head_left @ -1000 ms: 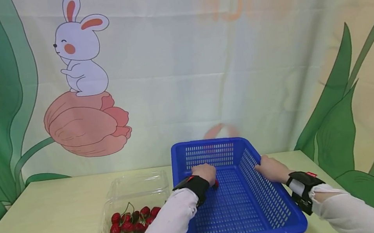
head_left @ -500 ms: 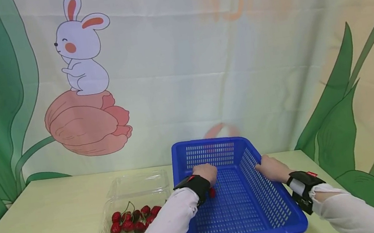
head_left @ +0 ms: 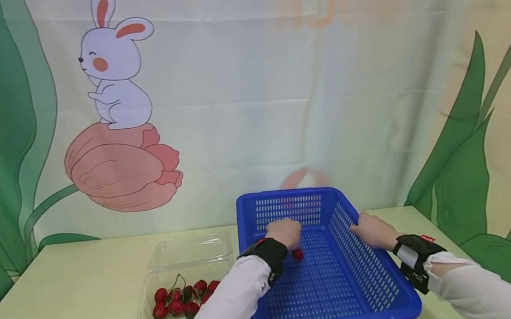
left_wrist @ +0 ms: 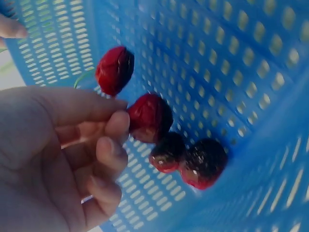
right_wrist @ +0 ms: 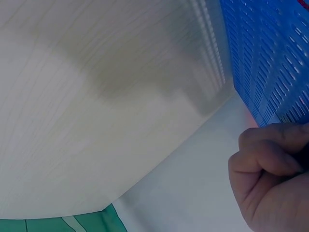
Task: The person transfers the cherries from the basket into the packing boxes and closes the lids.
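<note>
My blue basket [head_left: 330, 284] runs lengthwise away from me; my right hand [head_left: 370, 230] curls over its right rim. Only the left wrist view shows my left hand [left_wrist: 63, 154] pinching one cherry [left_wrist: 149, 117] beside three others inside.

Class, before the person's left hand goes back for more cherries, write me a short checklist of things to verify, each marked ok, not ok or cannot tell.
1. Right hand steadies the blue perforated plastic basket: ok.
2. Left hand inside the basket: ok.
3. Red cherry clear of the fingers: not ok, touching.
4. Other cherries lie in the basket: ok.
5. Clear plastic clamshell box open, red cherries left: ok.
</note>
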`<state>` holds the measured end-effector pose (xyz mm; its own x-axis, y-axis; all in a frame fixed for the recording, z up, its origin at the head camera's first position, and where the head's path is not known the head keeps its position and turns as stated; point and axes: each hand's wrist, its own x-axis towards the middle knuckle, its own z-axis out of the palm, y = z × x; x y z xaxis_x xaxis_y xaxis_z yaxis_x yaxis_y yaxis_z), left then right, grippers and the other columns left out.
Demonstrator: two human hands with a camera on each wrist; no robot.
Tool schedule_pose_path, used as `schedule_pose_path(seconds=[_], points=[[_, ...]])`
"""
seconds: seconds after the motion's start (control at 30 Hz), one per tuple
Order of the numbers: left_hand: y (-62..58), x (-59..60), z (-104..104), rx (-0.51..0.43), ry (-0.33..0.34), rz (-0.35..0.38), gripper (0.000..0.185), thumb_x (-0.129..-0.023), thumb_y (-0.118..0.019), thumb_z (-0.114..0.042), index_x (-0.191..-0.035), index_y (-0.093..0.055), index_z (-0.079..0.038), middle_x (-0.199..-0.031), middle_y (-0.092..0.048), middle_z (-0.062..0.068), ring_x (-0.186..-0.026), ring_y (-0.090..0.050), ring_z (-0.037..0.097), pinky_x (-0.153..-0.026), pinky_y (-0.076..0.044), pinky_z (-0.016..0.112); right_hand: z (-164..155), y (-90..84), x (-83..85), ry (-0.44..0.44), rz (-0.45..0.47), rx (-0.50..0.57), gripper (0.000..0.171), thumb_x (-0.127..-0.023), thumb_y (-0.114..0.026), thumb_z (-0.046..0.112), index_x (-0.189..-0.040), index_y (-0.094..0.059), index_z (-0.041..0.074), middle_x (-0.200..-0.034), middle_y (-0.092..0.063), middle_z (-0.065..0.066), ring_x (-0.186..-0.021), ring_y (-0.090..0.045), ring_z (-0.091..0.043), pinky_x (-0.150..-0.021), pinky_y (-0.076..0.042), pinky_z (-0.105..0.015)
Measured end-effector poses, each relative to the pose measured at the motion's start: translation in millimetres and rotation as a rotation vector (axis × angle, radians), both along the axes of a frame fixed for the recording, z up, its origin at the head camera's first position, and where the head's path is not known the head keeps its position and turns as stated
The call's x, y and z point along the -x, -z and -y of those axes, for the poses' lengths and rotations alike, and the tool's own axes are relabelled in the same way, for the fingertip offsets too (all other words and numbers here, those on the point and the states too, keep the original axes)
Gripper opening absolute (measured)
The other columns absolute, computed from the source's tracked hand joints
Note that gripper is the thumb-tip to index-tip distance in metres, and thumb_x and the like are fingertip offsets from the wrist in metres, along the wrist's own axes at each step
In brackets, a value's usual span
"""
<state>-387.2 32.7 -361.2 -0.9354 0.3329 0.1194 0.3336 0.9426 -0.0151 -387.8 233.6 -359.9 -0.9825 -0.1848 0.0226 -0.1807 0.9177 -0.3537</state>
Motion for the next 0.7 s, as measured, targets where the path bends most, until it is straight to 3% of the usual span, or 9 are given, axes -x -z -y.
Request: schedule_pose_path(seconds=[0.23, 0.37, 0.53, 0.7], points=[[-13.2, -6.2, -4, -0.069, 0.021, -0.045, 0.005, -0.068, -0.047, -0.018, -0.064, -0.048, -0.017, -0.053, -0.04, 0.0, -0.044, -0.039, 0.014, -0.032, -0.028, 0.031, 2, 0.6, -0.6, 0.009, -0.006, -0.002, 0.03, -0.074, -0.035, 0.02, -0.089, -0.037, -0.006, -0.069, -0.042, -0.008, -0.054, -0.042, -0.015, -0.045, -0.033, -0.029], [-21.1, -12.9, -5, -0.095, 0.017, -0.068, 0.005, -0.068, -0.048, -0.019, -0.063, -0.048, -0.017, -0.052, -0.04, -0.001, -0.042, -0.038, 0.014, -0.032, -0.027, 0.031, 4, 3.0, -0.3, 0.002, 0.004, 0.035, 0.023, -0.074, -0.035, 0.019, -0.083, -0.04, -0.002, -0.06, -0.04, -0.006, -0.048, -0.041, -0.014, -0.041, -0.031, -0.027], [-31.1, -21.7, -4, -0.107, 0.067, -0.081, 0.007, -0.068, -0.049, -0.018, -0.061, -0.047, -0.017, -0.051, -0.04, -0.002, -0.042, -0.038, 0.012, -0.032, -0.027, 0.028, 4, 4.9, 0.4, -0.006, 0.003, 0.047, 0.022, -0.073, -0.035, 0.019, -0.081, -0.04, -0.001, -0.058, -0.039, -0.005, -0.047, -0.04, -0.014, -0.04, -0.03, -0.026], [-41.7, -29.0, 2, -0.086, 0.106, -0.159, 0.004, -0.068, -0.048, -0.018, -0.064, -0.048, -0.016, -0.052, -0.039, -0.002, -0.041, -0.038, 0.011, -0.03, -0.027, 0.027, 2, 4.3, 0.5, 0.0, -0.002, 0.033, 0.023, -0.073, -0.034, 0.019, -0.082, -0.039, -0.002, -0.062, -0.041, -0.006, -0.048, -0.04, -0.014, -0.041, -0.031, -0.027]])
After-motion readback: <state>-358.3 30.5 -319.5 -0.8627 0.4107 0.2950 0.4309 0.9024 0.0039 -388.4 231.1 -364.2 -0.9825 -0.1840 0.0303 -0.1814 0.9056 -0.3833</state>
